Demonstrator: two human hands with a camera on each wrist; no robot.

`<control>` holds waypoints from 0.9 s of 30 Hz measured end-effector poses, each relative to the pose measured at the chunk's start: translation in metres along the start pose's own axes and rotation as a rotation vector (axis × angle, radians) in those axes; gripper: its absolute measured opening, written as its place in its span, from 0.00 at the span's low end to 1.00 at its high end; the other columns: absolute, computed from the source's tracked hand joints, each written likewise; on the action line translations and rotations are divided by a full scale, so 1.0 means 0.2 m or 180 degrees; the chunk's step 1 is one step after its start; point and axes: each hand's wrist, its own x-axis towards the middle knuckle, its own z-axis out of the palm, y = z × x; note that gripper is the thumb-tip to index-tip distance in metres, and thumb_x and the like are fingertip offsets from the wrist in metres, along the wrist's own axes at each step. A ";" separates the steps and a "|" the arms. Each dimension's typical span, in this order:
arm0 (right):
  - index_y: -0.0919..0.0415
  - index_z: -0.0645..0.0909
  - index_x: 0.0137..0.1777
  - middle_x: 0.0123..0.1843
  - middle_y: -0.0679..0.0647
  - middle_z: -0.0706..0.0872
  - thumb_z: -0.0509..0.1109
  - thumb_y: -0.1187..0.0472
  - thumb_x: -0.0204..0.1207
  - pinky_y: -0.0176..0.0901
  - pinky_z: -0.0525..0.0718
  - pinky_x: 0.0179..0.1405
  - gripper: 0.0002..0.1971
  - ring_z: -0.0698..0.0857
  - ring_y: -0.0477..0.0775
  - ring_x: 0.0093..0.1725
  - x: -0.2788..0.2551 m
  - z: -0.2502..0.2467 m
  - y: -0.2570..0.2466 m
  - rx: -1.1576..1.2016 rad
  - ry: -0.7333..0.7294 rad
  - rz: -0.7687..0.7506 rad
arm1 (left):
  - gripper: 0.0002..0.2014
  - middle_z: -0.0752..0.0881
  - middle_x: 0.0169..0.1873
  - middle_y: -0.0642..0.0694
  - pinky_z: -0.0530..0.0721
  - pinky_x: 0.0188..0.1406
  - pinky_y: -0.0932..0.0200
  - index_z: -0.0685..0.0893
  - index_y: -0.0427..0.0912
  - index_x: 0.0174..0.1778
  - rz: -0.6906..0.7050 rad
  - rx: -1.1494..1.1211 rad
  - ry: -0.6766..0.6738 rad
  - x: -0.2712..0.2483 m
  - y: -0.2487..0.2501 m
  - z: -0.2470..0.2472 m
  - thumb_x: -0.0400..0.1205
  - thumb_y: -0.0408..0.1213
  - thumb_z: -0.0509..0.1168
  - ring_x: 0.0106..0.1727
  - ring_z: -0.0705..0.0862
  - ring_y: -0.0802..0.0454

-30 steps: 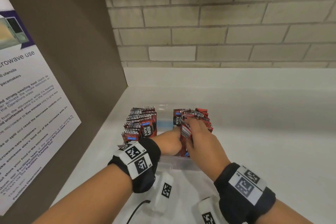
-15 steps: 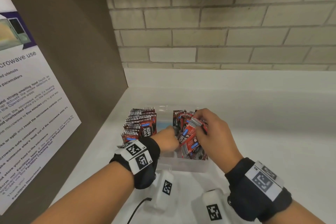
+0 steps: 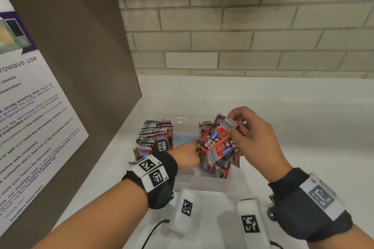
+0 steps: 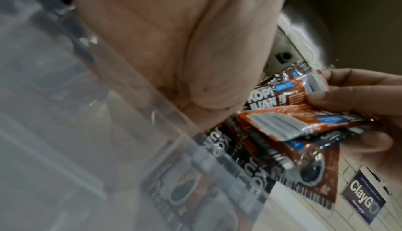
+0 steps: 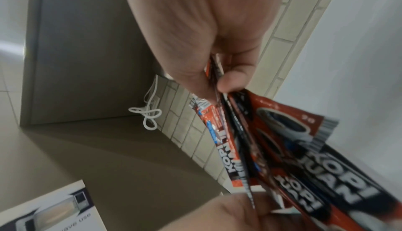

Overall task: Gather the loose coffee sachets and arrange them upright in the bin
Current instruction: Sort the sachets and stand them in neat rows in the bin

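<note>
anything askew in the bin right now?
Yes. The sachets on the right are fanned out and tilted, some crosswise, pinched by the right hand above the clear bin. The left stack stands upright and neat. The left hand sits between the two groups.

Both forearms reach forward, each wrist wrapped in a black band with white coded tags. The right hand [image 3: 256, 139] is raised, palm turned inward — its thumb and curled fingers [image 5: 230, 80] pinch a fanned bunch of sachets [image 3: 219, 145] by their upper ends. The left hand [image 3: 187, 154] sits lower, reaching toward the bunch's near-left edge; its fingers are hidden — whether they grip cannot be told.
</note>
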 end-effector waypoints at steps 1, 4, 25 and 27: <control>0.45 0.75 0.44 0.42 0.36 0.84 0.64 0.71 0.75 0.32 0.81 0.23 0.16 0.87 0.39 0.42 0.00 -0.01 -0.01 0.0058 0.0019 -0.0004 | 0.30 0.70 0.77 0.42 0.74 0.68 0.51 0.58 0.40 0.81 0.0017 -0.0018 -0.0001 0.00 0.00 0.00 0.82 0.27 0.57 0.73 0.74 0.42; 0.45 0.75 0.44 0.41 0.41 0.84 0.65 0.71 0.76 0.29 0.79 0.23 0.16 0.88 0.41 0.42 0.02 -0.06 -0.03 0.0171 0.0095 -0.0001 | 0.30 0.66 0.79 0.41 0.71 0.70 0.54 0.56 0.40 0.81 0.0085 -0.0086 0.0072 0.00 -0.01 0.00 0.83 0.27 0.56 0.77 0.69 0.43; 0.56 0.81 0.49 0.44 0.53 0.88 0.75 0.70 0.69 0.45 0.81 0.24 0.12 0.86 0.57 0.37 0.09 0.07 -0.39 0.1442 -0.2132 0.0187 | 0.32 0.86 0.58 0.35 0.81 0.62 0.38 0.87 0.43 0.59 0.1504 -0.3737 -0.1097 -0.55 -0.12 -0.05 0.59 0.46 0.84 0.56 0.87 0.40; 0.56 0.82 0.49 0.44 0.52 0.89 0.74 0.72 0.71 0.50 0.83 0.27 0.12 0.85 0.59 0.38 0.10 0.16 -0.43 0.1202 -0.2014 0.0004 | 0.26 0.87 0.56 0.34 0.82 0.59 0.35 0.87 0.41 0.58 0.1553 -0.3826 -0.1140 -0.58 -0.17 -0.07 0.63 0.35 0.81 0.57 0.86 0.37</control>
